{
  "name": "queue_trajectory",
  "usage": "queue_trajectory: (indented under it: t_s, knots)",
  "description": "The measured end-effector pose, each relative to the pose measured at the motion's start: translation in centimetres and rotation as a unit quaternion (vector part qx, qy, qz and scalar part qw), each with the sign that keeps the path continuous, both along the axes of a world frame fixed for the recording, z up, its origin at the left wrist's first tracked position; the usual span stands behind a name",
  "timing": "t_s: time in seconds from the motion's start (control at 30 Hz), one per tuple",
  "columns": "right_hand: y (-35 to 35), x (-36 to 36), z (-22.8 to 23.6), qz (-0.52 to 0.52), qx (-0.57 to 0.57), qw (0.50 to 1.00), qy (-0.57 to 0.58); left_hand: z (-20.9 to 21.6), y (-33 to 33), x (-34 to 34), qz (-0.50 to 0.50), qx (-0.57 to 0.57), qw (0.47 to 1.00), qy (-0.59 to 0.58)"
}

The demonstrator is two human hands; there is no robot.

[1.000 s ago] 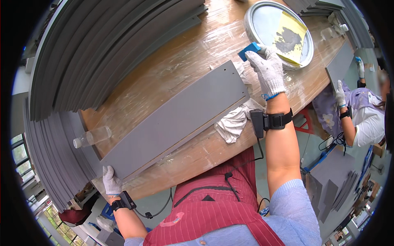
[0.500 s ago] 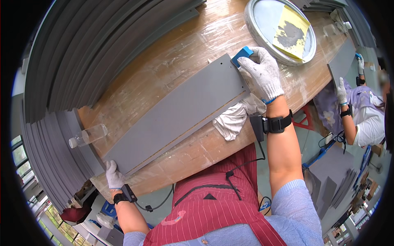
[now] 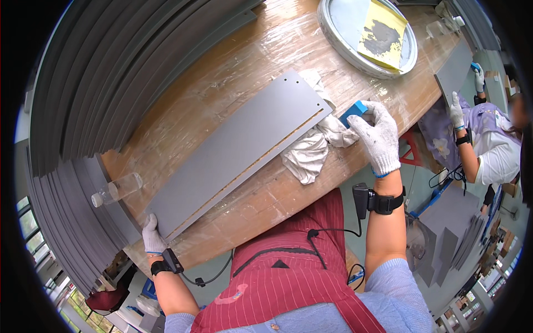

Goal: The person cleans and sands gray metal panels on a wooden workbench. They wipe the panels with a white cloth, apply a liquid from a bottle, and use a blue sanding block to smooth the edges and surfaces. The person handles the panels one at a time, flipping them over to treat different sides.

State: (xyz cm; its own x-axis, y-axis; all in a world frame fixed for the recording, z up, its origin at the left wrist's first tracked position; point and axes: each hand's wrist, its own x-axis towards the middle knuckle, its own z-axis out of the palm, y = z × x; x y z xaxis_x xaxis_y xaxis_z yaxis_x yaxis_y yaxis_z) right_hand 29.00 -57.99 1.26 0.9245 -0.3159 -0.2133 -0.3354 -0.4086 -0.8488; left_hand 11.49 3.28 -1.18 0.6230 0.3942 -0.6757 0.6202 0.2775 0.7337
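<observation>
A long grey panel (image 3: 239, 150) lies slanting across the table, with a narrow brown groove along its near edge and small holes at its right end. My left hand (image 3: 153, 236), in a white knit glove, is closed on the panel's lower left corner. In my gloved right hand (image 3: 380, 136) a small blue block (image 3: 353, 112) is held between thumb and fingers, just off the panel's right end. A crumpled white cloth (image 3: 306, 156) lies by that end, partly under the panel.
Tall stacks of grey panels (image 3: 127, 61) stand at the left and back. A plastic bottle (image 3: 117, 188) lies near the left stack. On the wooden table (image 3: 277, 50) sits a round lid (image 3: 338, 33) bearing a yellow sheet (image 3: 384, 38) with grey paste. Another gloved person (image 3: 488, 139) works at the right.
My right hand has moved with the blue block off the panel's right end, rightward and nearer to me. The panel's right end has shifted slightly left. My left hand stays on its corner.
</observation>
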Motion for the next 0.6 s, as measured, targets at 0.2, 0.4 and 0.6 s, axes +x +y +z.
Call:
queue_trajectory:
  t_s: [0.2,0.4,0.6]
  knots:
    - [3.6,-0.7,-0.5,-0.104,0.086,0.981,-0.137,-0.3,1.7,0.6,-0.01,0.015,0.999,0.043]
    - [4.3,0.5,-2.4,-0.152,-0.017,0.973,-0.173,-0.4,1.9,0.7,-0.008,0.017,0.998,0.052]
    - [6.8,-0.9,-2.2,-0.121,-0.004,0.968,-0.218,0.7,0.8,1.6,0.002,-0.021,0.997,0.071]
